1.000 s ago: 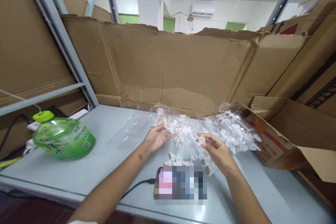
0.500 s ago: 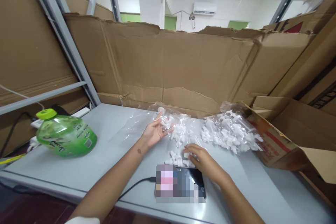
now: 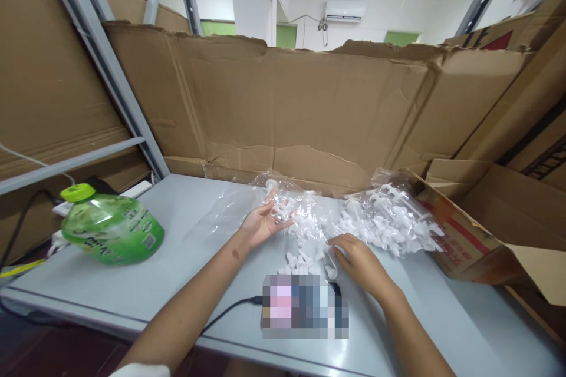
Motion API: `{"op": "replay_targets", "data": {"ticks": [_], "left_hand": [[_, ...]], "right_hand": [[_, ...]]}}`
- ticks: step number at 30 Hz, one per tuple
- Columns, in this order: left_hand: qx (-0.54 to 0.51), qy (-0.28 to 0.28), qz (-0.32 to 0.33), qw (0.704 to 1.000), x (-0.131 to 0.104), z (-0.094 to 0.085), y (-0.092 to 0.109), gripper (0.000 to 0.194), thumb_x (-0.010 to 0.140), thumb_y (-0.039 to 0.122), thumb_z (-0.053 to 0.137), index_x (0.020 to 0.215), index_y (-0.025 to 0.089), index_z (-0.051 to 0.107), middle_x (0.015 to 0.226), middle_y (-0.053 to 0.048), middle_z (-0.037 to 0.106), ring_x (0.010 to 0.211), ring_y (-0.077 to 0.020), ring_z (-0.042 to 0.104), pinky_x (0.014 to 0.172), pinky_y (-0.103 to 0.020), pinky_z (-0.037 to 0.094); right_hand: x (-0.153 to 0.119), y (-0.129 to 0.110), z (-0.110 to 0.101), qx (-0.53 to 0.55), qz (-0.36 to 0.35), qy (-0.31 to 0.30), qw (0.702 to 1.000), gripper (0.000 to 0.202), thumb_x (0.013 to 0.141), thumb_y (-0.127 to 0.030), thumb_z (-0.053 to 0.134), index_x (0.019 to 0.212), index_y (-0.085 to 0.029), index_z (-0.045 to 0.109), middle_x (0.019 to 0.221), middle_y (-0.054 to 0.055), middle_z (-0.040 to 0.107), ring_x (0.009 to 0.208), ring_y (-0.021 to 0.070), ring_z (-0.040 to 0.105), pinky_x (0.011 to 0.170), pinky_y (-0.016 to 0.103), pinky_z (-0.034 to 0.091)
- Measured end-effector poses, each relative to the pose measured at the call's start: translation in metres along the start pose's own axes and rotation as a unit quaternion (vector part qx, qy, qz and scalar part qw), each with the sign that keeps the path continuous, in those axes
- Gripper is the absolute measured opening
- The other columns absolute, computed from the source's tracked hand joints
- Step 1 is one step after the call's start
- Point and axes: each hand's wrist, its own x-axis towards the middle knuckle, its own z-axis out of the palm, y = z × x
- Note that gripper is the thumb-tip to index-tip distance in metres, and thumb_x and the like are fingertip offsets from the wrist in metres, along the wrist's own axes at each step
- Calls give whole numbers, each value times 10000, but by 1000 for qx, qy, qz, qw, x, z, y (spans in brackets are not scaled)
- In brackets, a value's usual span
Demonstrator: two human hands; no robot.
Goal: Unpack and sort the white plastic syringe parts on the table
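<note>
My left hand (image 3: 260, 225) has its fingers spread at a clear plastic bag (image 3: 223, 212) holding small white plastic pieces (image 3: 305, 224). The thumb and fingers lie apart around part of the bag. To the right, my right hand (image 3: 356, 259) is bent loosely, with a small gap between thumb and forefinger and nothing visibly gripped. Its fingertips are close to the bag's near edge. Just below them, a loose white plastic piece (image 3: 331, 272) lies beside a small pile of similar pieces (image 3: 300, 262).
A second clear bag of white pieces (image 3: 391, 221) lies at the right, against an open cardboard box (image 3: 464, 230). In front is a blurred-out phone (image 3: 305, 306) with a black cable (image 3: 230, 308). A green bottle (image 3: 112, 228) lies left; cardboard (image 3: 309, 100) walls the back.
My right hand has moved right and slightly up, away from the small pile, uncovering more of its white pieces. My left hand stays nearly still at the bag.
</note>
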Motion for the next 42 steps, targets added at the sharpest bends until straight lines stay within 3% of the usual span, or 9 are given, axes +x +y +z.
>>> {"op": "replay_targets", "data": {"ticks": [5,9,15,19,25,32,38,42], "left_hand": [[8,-13,0,1000,0,-1,-2,449,878,149,412,1305,284,381,1042,-74,631,933,-243,641,862,-500,472],[4,-23,-4,1000,-2,3,-4,445,878,147,409,1296,297,388,1094,-75,614,962,-255,630,841,-489,488],[0,-31,-13,999,-6,9,-9,425,862,159,439,1269,279,416,1260,-102,524,1050,-293,583,878,-521,460],[-7,-26,-29,999,-5,9,-11,391,864,155,437,1231,287,439,1313,-84,483,1067,-287,574,900,-542,435],[0,-6,-33,999,-6,11,-12,324,876,152,417,1172,271,476,1298,-84,497,986,-267,618,877,-544,446],[25,-25,-39,999,-5,9,-14,416,861,164,448,1257,290,425,1239,-96,539,923,-245,635,872,-524,453],[33,-46,-28,998,-4,6,-10,466,869,158,436,1310,293,371,1123,-86,594,823,-202,646,854,-511,463],[46,-51,-26,997,-4,5,-7,479,872,173,442,1323,311,357,1138,-88,591,856,-223,650,798,-471,500]], "right_hand": [[0,-1,-3,32,11,141,989,194,884,-222,434,938,-204,620,900,70,666,857,215,608,758,366,490],[2,-7,4,35,-72,150,986,198,882,-194,446,948,-220,630,969,73,646,933,210,581,805,364,482],[4,-12,9,-94,-63,205,972,208,853,-261,514,993,-187,650,913,105,600,852,236,525,737,386,461],[4,-12,10,-104,-42,191,975,309,839,-333,540,1089,-169,615,891,101,573,816,229,503,720,365,448],[3,-14,15,-97,7,155,983,353,795,-442,570,1021,-181,643,780,77,561,750,234,507,675,358,430],[5,-17,19,-9,42,144,989,171,844,-302,513,799,-212,652,703,38,555,701,199,524,674,336,424],[5,-16,19,-27,45,98,994,155,805,-332,571,850,-210,656,748,50,560,750,220,526,699,352,426],[5,-16,21,-29,31,55,998,113,800,-293,578,837,-215,653,790,55,574,792,225,526,719,350,425]]}}
